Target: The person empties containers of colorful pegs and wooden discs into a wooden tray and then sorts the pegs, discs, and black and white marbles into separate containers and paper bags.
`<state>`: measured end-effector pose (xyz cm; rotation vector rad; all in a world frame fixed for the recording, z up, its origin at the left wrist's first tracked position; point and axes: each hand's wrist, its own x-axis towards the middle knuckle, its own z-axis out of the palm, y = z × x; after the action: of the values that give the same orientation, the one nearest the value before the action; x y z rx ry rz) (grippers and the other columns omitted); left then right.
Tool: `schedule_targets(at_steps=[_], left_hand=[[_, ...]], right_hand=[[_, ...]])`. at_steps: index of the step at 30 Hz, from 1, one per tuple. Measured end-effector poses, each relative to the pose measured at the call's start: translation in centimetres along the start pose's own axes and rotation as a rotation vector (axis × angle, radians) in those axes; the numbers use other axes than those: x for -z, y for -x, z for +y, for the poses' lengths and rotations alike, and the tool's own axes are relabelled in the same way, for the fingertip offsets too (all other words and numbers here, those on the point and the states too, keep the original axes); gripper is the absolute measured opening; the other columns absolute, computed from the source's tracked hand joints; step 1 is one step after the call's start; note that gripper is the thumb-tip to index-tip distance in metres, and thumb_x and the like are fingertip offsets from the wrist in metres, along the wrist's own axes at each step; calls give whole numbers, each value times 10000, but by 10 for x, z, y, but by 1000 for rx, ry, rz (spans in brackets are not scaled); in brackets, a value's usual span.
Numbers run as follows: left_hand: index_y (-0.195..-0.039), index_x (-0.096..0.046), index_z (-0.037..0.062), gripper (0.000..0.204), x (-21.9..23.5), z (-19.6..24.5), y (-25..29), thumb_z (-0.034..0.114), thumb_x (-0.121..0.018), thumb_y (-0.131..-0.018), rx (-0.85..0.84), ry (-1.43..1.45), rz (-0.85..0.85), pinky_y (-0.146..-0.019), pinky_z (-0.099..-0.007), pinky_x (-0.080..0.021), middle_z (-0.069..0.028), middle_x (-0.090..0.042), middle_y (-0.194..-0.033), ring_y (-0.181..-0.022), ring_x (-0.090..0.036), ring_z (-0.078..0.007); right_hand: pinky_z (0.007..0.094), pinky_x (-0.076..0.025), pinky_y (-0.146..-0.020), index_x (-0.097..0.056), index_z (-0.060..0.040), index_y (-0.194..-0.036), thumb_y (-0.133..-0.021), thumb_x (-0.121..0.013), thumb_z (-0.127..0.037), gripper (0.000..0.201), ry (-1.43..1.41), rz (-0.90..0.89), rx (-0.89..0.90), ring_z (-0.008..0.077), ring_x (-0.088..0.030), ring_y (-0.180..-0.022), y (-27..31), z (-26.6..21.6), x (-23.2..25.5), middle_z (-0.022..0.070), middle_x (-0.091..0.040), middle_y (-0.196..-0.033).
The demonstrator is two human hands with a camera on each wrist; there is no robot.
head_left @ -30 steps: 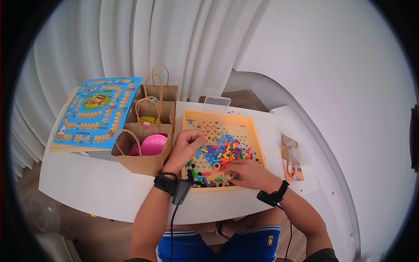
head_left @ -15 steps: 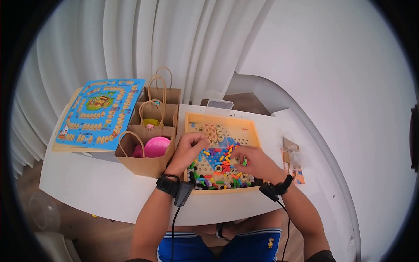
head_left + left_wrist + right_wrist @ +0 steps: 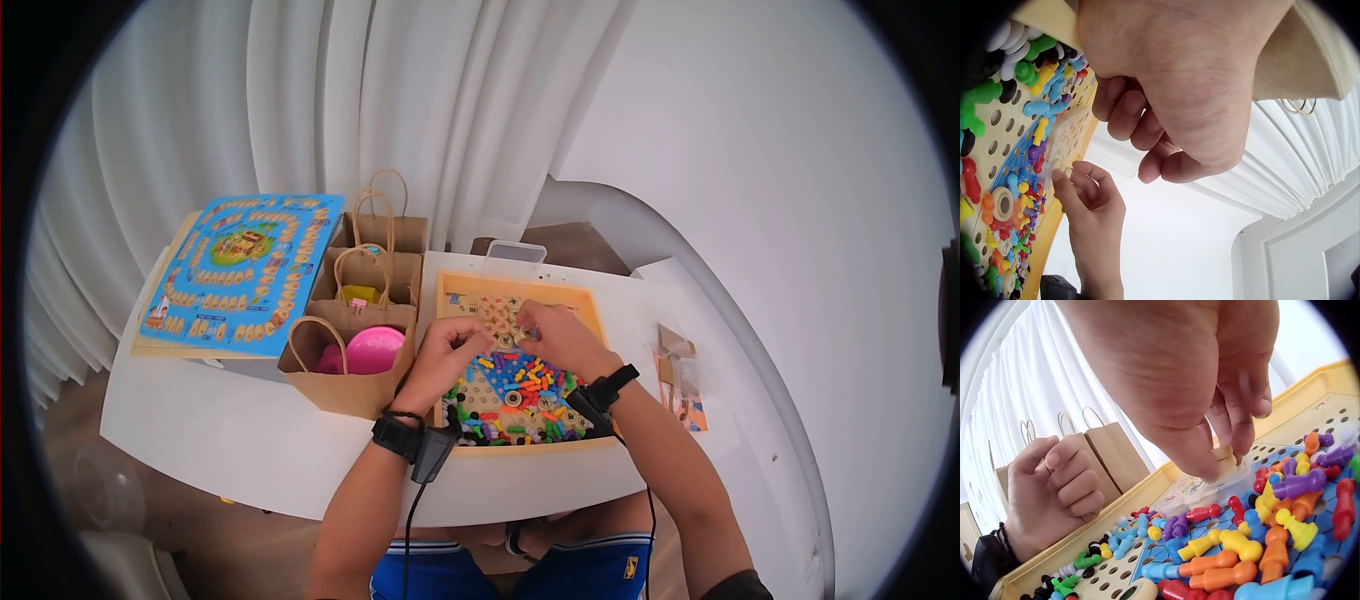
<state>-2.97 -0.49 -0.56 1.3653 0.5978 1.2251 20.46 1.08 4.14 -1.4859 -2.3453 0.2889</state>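
My right hand (image 3: 570, 340) pinches a round wooden game disc (image 3: 1225, 464) between thumb and fingers, low over a clear plastic box (image 3: 1210, 497). Inside that box lie several wooden discs with printed characters (image 3: 497, 312). My left hand (image 3: 450, 355) hovers over the left side of the wooden tray (image 3: 530, 450), beside the box. Its fingers are curled in, thumb against the index finger, and nothing shows in its grip. Colourful plastic pegs (image 3: 1229, 575) lie heaped over the tray's holed board, with loose discs (image 3: 513, 398) among them.
Brown paper bags (image 3: 345, 390) stand left of the tray, one with a pink bowl (image 3: 375, 350) inside. Behind them lies a blue game board (image 3: 240, 270). A clear lid (image 3: 516, 252) sits at the tray's far edge, and small packets (image 3: 680, 380) lie to the right.
My right hand has moved from the tray's front, where it was among the pegs and discs, up to the clear box with a disc. The left hand has stayed nearly in place.
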Motion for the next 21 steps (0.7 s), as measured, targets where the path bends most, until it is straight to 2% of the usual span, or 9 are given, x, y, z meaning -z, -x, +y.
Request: schedule_targets(at_steps=[4, 6, 7, 13, 15, 19, 21], left_hand=[[-767, -634, 33, 208, 0, -2, -1, 105, -622, -962, -1, -4, -31, -587, -226, -324, 52, -575, -708, -643, -443, -23], [-766, -633, 33, 210, 0, -1, -1, 107, -622, -963, -2, 5, -27, -588, -225, -325, 51, -580, -710, -644, -445, -23], [-769, -634, 33, 207, 0, 0, -1, 104, -620, -962, -1, 6, -26, -588, -224, -324, 53, -576, -709, -645, -446, -22], [-769, -639, 32, 198, -2, 5, 0, 93, -616, -956, 3, 20, -21, -587, -222, -319, 56, -566, -698, -643, -445, -22], [-766, -639, 32, 198, -1, 4, 0, 90, -617, -953, 7, 34, -17, -586, -223, -319, 56, -563, -693, -641, -444, -22], [-760, -638, 31, 202, 0, 1, -1, 90, -624, -953, -7, 0, -22, -586, -225, -318, 56, -552, -687, -639, -440, -24], [-760, -638, 30, 202, 0, 3, 0, 89, -626, -953, -5, -3, -16, -586, -225, -318, 57, -547, -687, -639, -439, -24]], right_hand=[[444, -564, -864, -622, -2, -1010, -822, -809, -149, 304, -59, -73, -67, 377, -710, -1003, -1, 1, 7, 180, -740, -1004], [418, -567, -800, -652, -15, -1012, -829, -836, -169, 302, -30, -85, -34, 320, -721, -901, -1, 1, 10, 144, -737, -930], [418, -567, -800, -652, -15, -1012, -829, -836, -169, 302, -30, -85, -34, 320, -721, -901, -1, 2, 10, 144, -737, -930], [366, -548, -715, -645, -22, -965, -849, -834, -183, 274, -98, 19, -68, 244, -685, -765, 0, 4, 17, 105, -704, -837], [360, -539, -703, -635, -21, -953, -851, -831, -178, 271, -108, 16, -145, 228, -670, -741, -3, 1, 23, 96, -689, -814], [371, -540, -702, -625, -15, -937, -849, -815, -152, 250, -133, 47, -66, 236, -678, -754, -22, 9, 6, 115, -678, -800], [448, -533, -736, -616, -8, -929, -847, -758, -95, 186, -142, 70, -13, 381, -678, -815, -32, 2, -3, 175, -695, -847]])
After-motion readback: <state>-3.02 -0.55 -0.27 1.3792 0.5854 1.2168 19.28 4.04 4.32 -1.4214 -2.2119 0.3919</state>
